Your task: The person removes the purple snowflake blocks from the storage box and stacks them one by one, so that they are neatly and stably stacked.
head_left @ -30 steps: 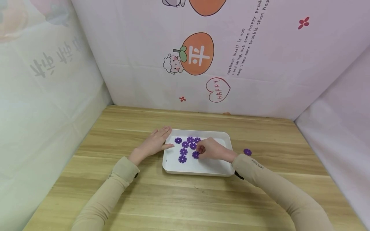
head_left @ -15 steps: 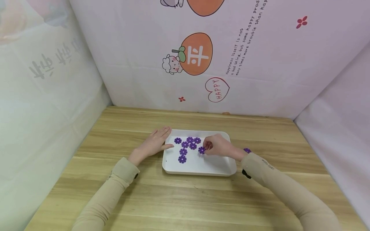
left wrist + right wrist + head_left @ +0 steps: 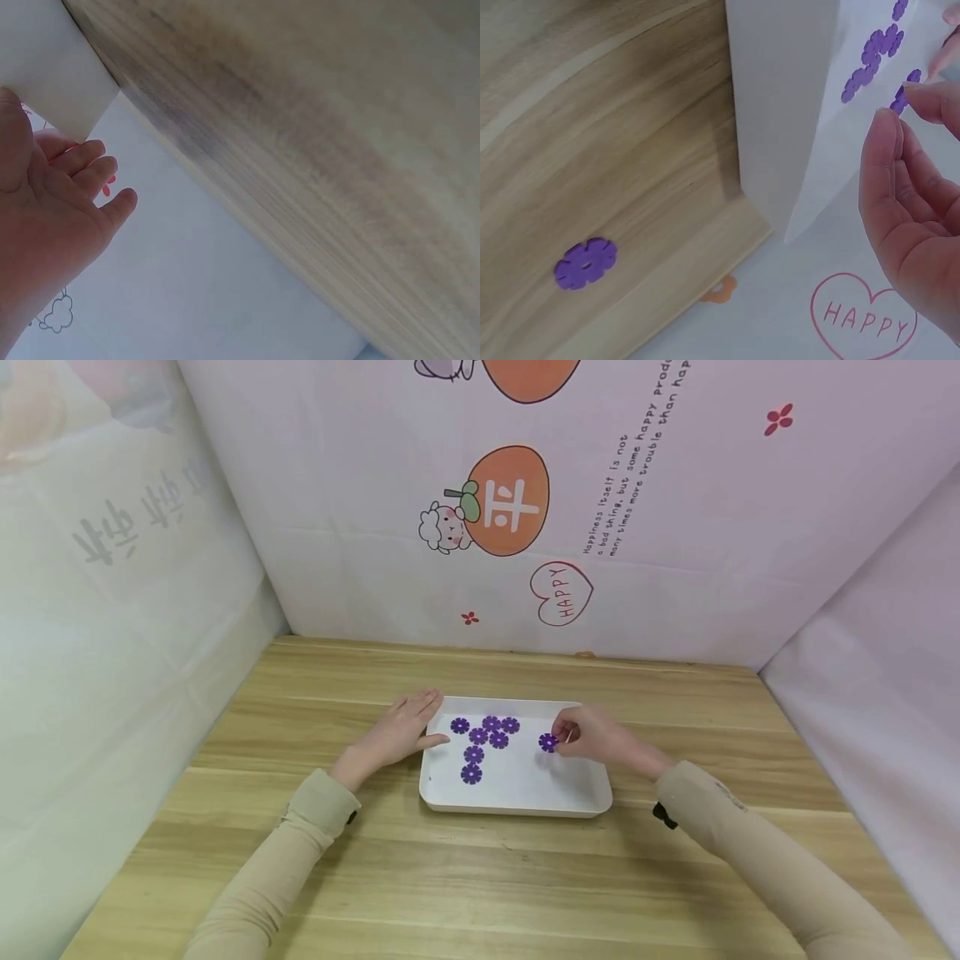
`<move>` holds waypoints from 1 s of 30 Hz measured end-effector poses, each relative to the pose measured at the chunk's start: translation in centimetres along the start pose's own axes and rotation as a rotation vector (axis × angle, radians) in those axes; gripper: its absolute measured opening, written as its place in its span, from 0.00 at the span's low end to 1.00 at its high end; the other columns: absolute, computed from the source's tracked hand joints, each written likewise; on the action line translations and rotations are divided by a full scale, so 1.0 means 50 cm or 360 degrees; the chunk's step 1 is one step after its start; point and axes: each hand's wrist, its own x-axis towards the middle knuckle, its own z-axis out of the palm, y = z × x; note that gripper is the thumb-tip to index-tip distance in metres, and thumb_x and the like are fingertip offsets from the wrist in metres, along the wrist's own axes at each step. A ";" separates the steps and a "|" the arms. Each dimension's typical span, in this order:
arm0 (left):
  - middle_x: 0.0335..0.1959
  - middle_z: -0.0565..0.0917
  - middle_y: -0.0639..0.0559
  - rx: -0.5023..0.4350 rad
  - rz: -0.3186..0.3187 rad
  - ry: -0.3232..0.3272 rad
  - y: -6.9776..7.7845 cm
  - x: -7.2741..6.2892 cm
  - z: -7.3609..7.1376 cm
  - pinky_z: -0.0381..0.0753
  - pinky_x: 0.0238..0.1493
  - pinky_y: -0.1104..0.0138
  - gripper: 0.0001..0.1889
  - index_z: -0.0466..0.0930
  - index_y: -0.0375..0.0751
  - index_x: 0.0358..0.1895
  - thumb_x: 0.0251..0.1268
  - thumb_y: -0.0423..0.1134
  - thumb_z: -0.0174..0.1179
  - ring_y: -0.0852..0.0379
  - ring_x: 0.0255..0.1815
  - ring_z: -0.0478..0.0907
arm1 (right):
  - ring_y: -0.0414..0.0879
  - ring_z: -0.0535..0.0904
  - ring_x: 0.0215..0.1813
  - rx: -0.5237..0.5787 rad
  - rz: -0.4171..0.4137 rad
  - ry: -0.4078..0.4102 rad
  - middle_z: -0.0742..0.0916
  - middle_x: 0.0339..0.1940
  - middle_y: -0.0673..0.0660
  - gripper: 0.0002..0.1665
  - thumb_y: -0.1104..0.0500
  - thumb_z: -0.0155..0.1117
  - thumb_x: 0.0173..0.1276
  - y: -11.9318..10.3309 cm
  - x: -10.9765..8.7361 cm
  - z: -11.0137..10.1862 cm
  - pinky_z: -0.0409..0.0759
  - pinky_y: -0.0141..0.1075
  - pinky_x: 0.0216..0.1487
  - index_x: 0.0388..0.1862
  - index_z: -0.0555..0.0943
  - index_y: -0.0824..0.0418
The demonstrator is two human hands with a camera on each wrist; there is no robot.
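Observation:
My right hand (image 3: 592, 735) pinches a purple notched plastic disc (image 3: 547, 743) between thumb and fingertips, over the right part of a white rectangular tray (image 3: 517, 791). In the right wrist view this held disc (image 3: 900, 101) shows edge-on at the fingertips. Several like discs (image 3: 478, 737) lie in the tray's left half; most form a cluster, and one (image 3: 460, 726) is apart at the upper left. My left hand (image 3: 393, 735) rests on the tray's left rim, fingers extended along it and thumb reaching inward. In the left wrist view its fingers touch the tray wall (image 3: 71, 112).
A single loose purple disc (image 3: 586, 263) lies on the wooden table (image 3: 480, 885) to the right of the tray; my right arm hides it in the head view. Printed white cloth (image 3: 360, 543) walls the table at the back and both sides.
My right hand has carried one disc from beside the cluster to the right and slightly back across the tray. The left hand and the other discs in the tray stay put.

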 end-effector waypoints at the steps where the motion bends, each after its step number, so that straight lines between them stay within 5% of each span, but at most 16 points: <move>1: 0.79 0.57 0.35 -0.0002 0.0000 0.0000 0.000 0.000 0.000 0.54 0.80 0.43 0.43 0.52 0.30 0.77 0.72 0.59 0.52 0.39 0.80 0.55 | 0.41 0.82 0.35 0.0006 0.0007 0.0005 0.87 0.32 0.56 0.08 0.67 0.72 0.58 0.001 -0.004 -0.002 0.83 0.28 0.37 0.36 0.83 0.65; 30: 0.78 0.58 0.34 -0.0004 0.0024 0.0011 -0.003 -0.001 0.000 0.55 0.79 0.43 0.43 0.52 0.29 0.77 0.73 0.59 0.52 0.38 0.80 0.55 | 0.42 0.82 0.34 -0.0088 0.0141 0.0213 0.88 0.33 0.57 0.09 0.65 0.72 0.58 0.080 -0.089 -0.066 0.81 0.26 0.34 0.38 0.84 0.66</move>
